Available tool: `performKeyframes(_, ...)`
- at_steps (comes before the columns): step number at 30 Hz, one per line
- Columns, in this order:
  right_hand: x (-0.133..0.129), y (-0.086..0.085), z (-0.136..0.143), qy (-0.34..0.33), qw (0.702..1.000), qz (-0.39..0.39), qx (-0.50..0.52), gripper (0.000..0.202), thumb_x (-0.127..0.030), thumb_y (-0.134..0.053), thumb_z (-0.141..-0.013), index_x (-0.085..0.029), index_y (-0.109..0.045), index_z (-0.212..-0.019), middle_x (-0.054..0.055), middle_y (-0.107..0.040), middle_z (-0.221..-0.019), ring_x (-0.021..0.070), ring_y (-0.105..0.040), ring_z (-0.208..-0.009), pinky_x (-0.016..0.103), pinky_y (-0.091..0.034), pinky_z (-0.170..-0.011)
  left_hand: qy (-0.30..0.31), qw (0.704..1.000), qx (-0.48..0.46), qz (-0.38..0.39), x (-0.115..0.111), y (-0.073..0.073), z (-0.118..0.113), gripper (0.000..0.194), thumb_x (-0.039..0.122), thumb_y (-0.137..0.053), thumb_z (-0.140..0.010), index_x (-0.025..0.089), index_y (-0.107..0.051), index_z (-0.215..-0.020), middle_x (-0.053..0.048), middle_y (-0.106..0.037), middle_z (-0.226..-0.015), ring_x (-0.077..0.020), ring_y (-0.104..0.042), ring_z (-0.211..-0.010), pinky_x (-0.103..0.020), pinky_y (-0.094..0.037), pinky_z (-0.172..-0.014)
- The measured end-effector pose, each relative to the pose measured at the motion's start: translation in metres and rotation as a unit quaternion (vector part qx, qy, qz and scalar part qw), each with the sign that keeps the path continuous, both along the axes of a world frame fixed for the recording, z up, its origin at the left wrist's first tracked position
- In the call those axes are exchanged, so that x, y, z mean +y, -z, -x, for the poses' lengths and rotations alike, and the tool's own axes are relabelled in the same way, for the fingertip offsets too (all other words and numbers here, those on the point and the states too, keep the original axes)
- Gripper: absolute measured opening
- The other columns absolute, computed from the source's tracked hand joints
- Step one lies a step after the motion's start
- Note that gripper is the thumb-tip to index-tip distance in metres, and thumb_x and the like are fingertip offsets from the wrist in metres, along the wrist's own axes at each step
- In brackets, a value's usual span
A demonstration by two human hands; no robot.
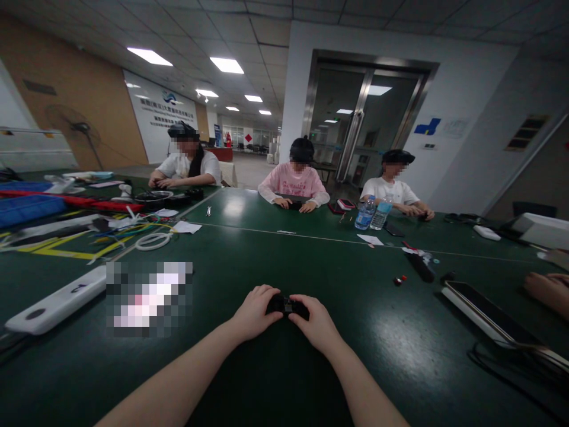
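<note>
Both my hands hold one small black object (288, 305) with a greyish patch in its middle; its exact kind I cannot make out. My left hand (256, 313) grips its left end, fingers over the far side and thumb on the near side. On the right end, my right hand (315, 320) has the same kind of hold. My fingers cover both ends of the object. It is low over the green table (213, 367); whether it touches the surface I cannot tell.
To the left lie a long white device (57, 302) and a blurred-out bright rectangle (151, 296). Cables (153, 240) and a blue tray (31, 210) are beyond. Water bottles (365, 213) stand across the table. At right are a phone-like slab (489, 314) and another person's hand (549, 290). Several people sit around.
</note>
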State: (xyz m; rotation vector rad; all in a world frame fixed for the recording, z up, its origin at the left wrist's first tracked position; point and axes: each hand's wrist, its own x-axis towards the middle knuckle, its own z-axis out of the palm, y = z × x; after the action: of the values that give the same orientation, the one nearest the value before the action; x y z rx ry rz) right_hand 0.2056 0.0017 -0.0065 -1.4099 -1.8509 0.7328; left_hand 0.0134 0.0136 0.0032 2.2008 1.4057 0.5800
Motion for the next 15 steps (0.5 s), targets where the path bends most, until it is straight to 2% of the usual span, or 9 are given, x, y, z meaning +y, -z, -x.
performKeyframes(5, -0.0021, -0.0016, -0.0001, 0.001, 1.000, 0.013, -0.002, 0.035, -0.024, -0.063, -0.068, -0.031, -0.061, -0.103, 0.001, -0.062, -0.105, 0.0247, -0.055, -0.102, 0.044, -0.040, -0.090, 0.010, 1.000, 0.002, -0.015, 0.0009, 0.0007, -0.0006, 0.033, 0.036, -0.057, -0.074, 0.023, -0.054, -0.104, -0.006, -0.054, -0.112, -0.0235, -0.047, -0.106, -0.038, -0.038, -0.092)
performKeyframes(15, 0.0025, 0.0010, 0.0001, -0.016, 0.999, 0.004, -0.047, 0.035, -0.025, -0.062, -0.070, -0.028, -0.060, -0.105, 0.000, -0.062, -0.106, 0.0202, -0.054, -0.103, 0.036, -0.039, -0.092, 0.004, 1.000, 0.012, -0.022, -0.0002, 0.0008, -0.0015, 0.034, 0.033, -0.058, -0.074, 0.023, -0.053, -0.106, -0.005, -0.054, -0.111, -0.0227, -0.047, -0.107, -0.037, -0.037, -0.092)
